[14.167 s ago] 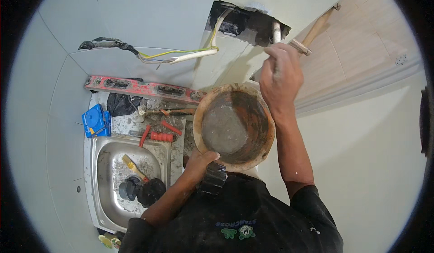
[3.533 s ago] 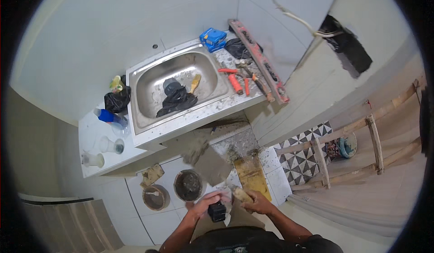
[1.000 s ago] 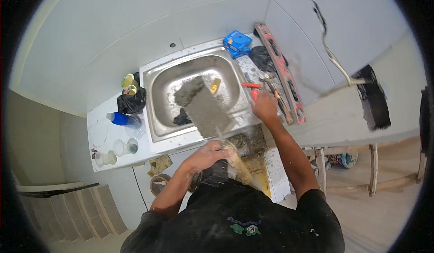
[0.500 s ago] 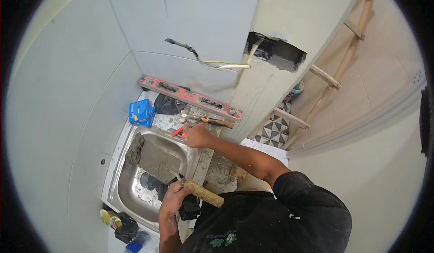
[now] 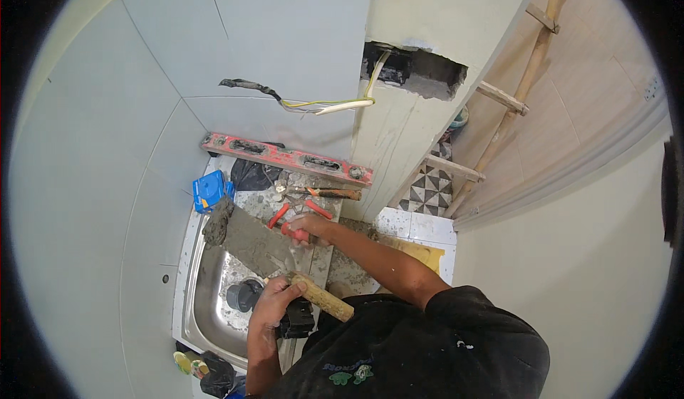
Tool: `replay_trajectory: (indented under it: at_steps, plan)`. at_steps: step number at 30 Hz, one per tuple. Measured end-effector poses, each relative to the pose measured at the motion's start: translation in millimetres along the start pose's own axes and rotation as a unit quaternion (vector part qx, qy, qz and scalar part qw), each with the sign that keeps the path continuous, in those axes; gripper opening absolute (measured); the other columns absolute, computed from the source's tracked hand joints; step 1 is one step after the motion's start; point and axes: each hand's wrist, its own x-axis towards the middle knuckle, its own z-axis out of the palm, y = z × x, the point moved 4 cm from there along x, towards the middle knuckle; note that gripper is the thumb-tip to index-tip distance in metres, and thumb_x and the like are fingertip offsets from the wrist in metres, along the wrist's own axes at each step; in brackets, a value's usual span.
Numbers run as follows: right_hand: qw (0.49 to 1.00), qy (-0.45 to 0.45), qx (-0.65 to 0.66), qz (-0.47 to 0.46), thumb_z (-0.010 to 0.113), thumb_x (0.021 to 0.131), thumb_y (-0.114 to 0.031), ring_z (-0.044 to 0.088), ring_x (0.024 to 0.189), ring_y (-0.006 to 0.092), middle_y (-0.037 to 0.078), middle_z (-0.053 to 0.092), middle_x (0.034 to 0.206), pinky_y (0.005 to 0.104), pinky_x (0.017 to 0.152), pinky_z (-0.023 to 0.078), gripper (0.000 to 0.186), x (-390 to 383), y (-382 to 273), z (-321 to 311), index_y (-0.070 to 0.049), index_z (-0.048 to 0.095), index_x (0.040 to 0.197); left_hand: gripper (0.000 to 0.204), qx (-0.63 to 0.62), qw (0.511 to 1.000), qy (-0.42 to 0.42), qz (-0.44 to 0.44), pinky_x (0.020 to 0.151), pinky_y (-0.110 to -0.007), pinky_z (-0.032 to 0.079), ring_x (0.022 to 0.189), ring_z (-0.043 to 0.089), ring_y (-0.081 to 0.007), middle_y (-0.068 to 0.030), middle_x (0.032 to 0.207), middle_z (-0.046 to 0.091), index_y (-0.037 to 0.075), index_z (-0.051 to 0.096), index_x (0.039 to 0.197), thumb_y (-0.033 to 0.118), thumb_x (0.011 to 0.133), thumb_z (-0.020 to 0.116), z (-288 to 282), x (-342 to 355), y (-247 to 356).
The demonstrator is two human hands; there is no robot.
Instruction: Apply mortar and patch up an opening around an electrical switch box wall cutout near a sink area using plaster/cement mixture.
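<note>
My left hand (image 5: 272,305) is closed round the thick wooden handle (image 5: 324,299) of a trowel. Grey mortar coats its flat blade (image 5: 260,246), with a thick lump (image 5: 218,221) at the far end, over the sink. A black box-like piece (image 5: 296,319) sits just under the handle, against my left hand; whether I grip it too is unclear. Near the sink's right rim, my right hand (image 5: 310,228) closes on a red-handled tool (image 5: 296,234), its working end hard to make out. Beside it, red-handled pliers (image 5: 318,209) lie on the dirty counter.
A steel sink (image 5: 203,313) holds a dark grey round fitting (image 5: 244,296). Behind it are a red spirit level (image 5: 285,158), a hammer (image 5: 331,193), and a blue box (image 5: 210,190). Wires (image 5: 320,105) stick out from a wall cutout (image 5: 427,71). A wooden ladder (image 5: 513,107) leans at right.
My right hand has come slightly nearer and now grips the red-handled tool, with the pliers' handles showing beside it. The trowel stays in my left hand. The view has shifted slightly.
</note>
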Motion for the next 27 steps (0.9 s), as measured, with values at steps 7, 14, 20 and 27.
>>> replay_trajectory:
  at_steps: [7, 14, 20, 27]
  plan:
    - [0.995, -0.011, 0.098, 0.018, 0.058, 0.088, -0.029, 0.055, 0.046, 0.0130, 0.008, 0.064, 0.077, 0.0303, 0.041, 0.044, 0.025, 15.2, 8.8, 3.2, -0.006, 0.061, 0.097, 0.022, 0.015, 1.000, -0.001, -0.012, 0.067, -0.025, 0.048, 0.073, 0.060, -0.0092, -0.0021, 0.084, 0.067, 0.001, 0.066, 0.102, 0.019, 0.092, 0.061, 0.8, -7.8, 13.8]
    - [0.770, 0.225, -0.577, -0.156, 0.064, 0.082, -0.035, 0.067, 0.078, 0.0310, 0.015, 0.068, 0.083, 0.0442, 0.071, 0.053, 0.029, 0.2, -6.6, -5.4, -0.007, 0.069, 0.090, 0.032, 0.285, 0.958, 0.003, -0.014, 0.070, -0.030, 0.044, 0.080, 0.054, -0.0108, -0.0040, 0.087, 0.065, -0.005, 0.066, 0.100, 0.026, 0.091, 0.064, -7.3, 0.7, 30.1]
    - [0.980, 0.088, -0.178, -0.027, 0.059, 0.084, -0.026, 0.058, 0.049, 0.0204, 0.009, 0.063, 0.067, 0.0366, 0.048, 0.046, 0.024, -6.1, -1.5, -9.1, -0.003, 0.066, 0.086, 0.043, 0.163, 0.983, -0.027, 0.084, 0.065, -0.030, 0.043, 0.078, 0.053, -0.0103, -0.0044, 0.085, 0.063, -0.005, 0.064, 0.100, 0.036, 0.089, 0.067, -20.8, 17.5, 1.1]
    - [0.957, 0.078, -0.275, -0.042, 0.056, 0.088, -0.030, 0.055, 0.043, 0.0162, 0.008, 0.061, 0.062, 0.0314, 0.038, 0.040, 0.031, -10.5, -7.2, -9.3, -0.001, 0.064, 0.082, 0.041, 0.173, 0.984, -0.026, 0.043, 0.061, -0.029, 0.040, 0.073, 0.049, -0.0084, -0.0012, 0.080, 0.060, -0.004, 0.066, 0.097, 0.037, 0.089, 0.068, -27.6, 16.2, 16.4]
